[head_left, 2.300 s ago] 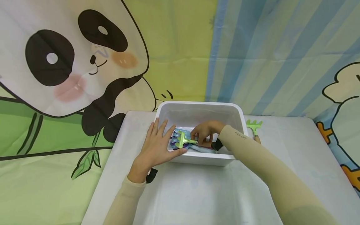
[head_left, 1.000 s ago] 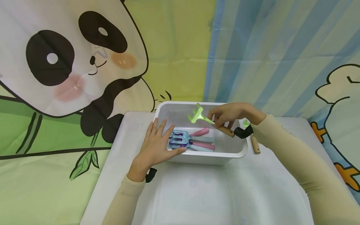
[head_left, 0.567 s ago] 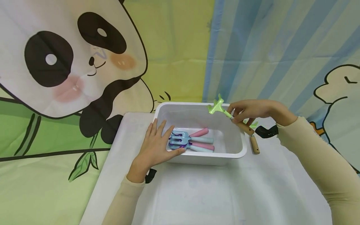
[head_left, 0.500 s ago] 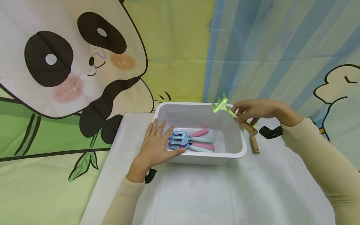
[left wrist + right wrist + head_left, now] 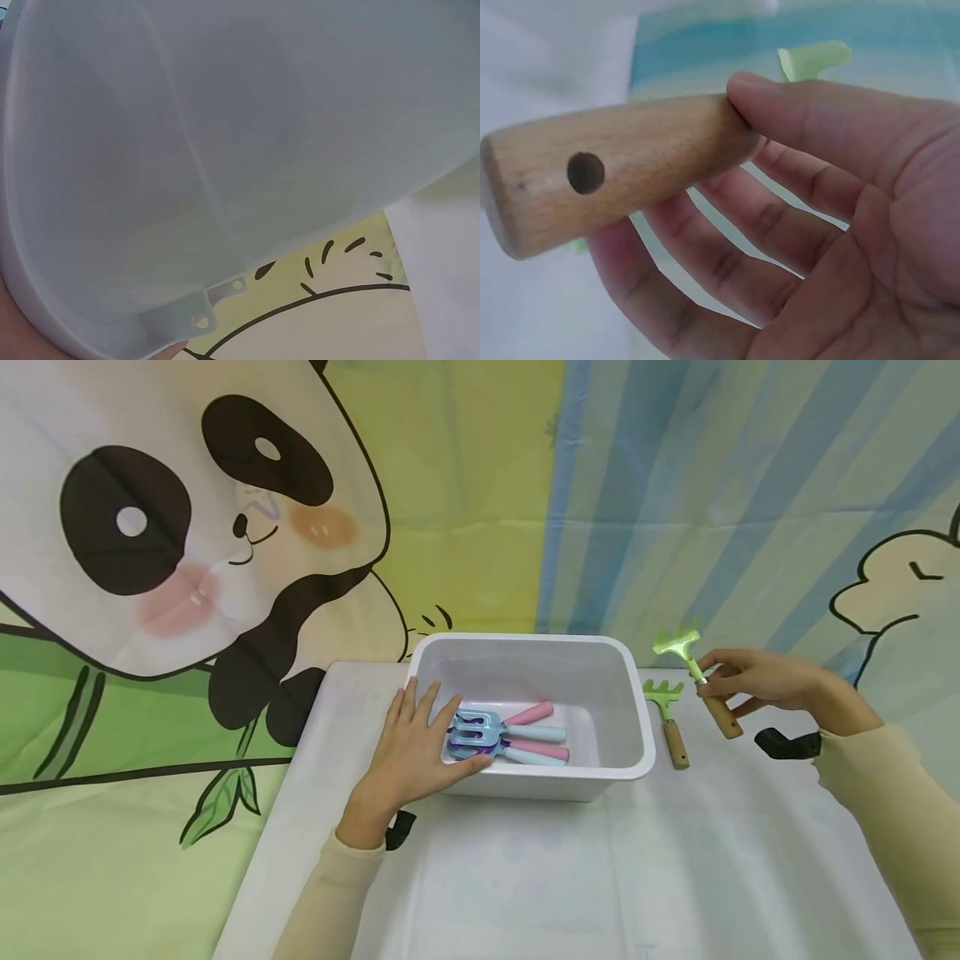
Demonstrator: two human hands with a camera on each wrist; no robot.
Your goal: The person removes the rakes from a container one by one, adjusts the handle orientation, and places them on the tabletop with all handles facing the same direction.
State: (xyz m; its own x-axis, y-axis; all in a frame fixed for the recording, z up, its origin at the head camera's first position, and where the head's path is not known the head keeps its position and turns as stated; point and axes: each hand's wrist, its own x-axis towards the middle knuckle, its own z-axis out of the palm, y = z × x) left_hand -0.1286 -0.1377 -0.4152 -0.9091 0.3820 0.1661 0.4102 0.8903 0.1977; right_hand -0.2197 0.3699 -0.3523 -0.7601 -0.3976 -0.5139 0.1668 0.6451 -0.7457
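The green rake (image 5: 696, 673) is held up at the frame's right. Nearest us, our left hand (image 5: 405, 760) rests, fingers spread, on the white bin (image 5: 525, 787) at centre; farther, our right hand (image 5: 780, 683) pinches the wooden handle (image 5: 722, 717). We should probably lower it level, clear of the second rake (image 5: 672, 735).

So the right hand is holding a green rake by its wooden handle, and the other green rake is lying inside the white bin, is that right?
Not quite: the other green rake lies on the table, beside the white bin, as the head view shows. The right hand is indeed holding a green rake by its wooden handle.
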